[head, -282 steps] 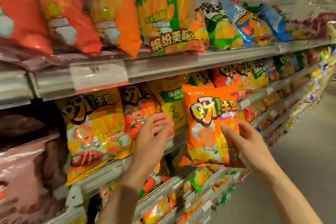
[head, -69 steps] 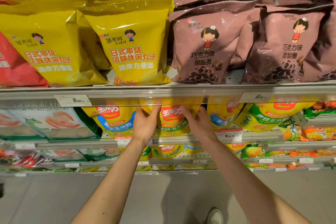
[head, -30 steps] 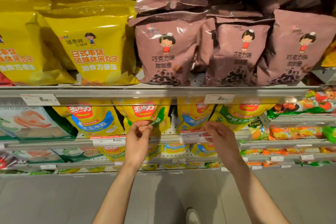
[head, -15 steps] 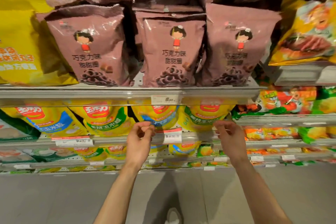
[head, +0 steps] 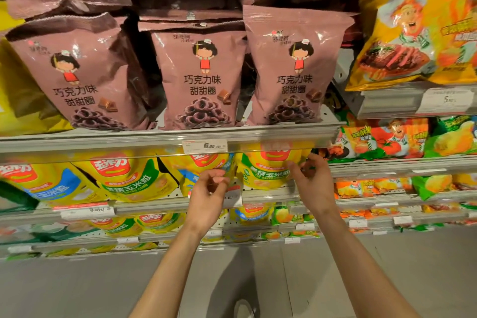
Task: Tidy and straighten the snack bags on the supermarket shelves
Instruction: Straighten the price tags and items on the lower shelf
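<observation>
Shifted rightward since half a second ago, the view now centres three pink snack bags point(head: 204, 77) printed "巧克力味 甜甜圈". Below them, both hands reach yellow corn-snack bags point(head: 268, 170) marked "玉米粒": the left hand point(head: 209, 193) and right hand point(head: 312, 183) hover with loosely curled fingers, grasping nothing visible. A price tag point(head: 205, 146) reads "6.90" on the grey shelf rail point(head: 103, 141); grey floor point(head: 77, 289) lies beneath.

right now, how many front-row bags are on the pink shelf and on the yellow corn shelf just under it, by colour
pink chocolate-ring bags: 3
yellow corn bags with blue label: 2
yellow corn bags with green label: 2
total: 7
</observation>
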The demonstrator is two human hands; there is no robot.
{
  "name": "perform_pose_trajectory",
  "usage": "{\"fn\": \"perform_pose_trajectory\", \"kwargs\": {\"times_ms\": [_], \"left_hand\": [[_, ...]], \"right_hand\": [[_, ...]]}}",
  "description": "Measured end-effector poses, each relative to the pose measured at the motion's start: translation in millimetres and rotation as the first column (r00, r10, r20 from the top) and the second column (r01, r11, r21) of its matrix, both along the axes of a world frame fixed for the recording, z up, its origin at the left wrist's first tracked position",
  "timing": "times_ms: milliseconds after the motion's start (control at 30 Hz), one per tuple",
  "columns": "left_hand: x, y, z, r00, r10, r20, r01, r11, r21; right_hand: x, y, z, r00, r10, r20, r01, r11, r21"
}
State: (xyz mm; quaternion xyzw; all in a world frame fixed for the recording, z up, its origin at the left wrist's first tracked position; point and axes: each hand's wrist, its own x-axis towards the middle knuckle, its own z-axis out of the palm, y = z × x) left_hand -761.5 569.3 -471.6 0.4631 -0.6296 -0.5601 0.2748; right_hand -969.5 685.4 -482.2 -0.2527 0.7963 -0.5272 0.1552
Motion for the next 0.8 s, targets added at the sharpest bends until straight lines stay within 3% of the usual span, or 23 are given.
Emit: {"fn": "perform_pose_trajectory", "kwargs": {"times_ms": [300,433,633,800], "left_hand": [[-11,-2,-2,0.999,-0.044,0.004,0.044,0.999,-0.012],[-11,-2,-1,0.999,-0.034,-0.006,0.033,0.999,-0.015],[-8,-5,-3,1.0,-0.017,-0.008,0.016,1.0,-0.012],[-10,-5,-5,1.0,-0.027,-0.014,0.027,1.0,0.014]], "right_hand": [[-14,-7,-14,0.999,0.019,-0.039,-0.019,1.0,0.01],[-12,-14,-10,0.99,0.098,0.103,-0.091,0.994,-0.066],[-18,-21,7,0.994,0.081,0.078,-0.067,0.983,-0.17],[-15,-20,10,0.99,0.06,0.13,-0.04,0.988,-0.149]]}}
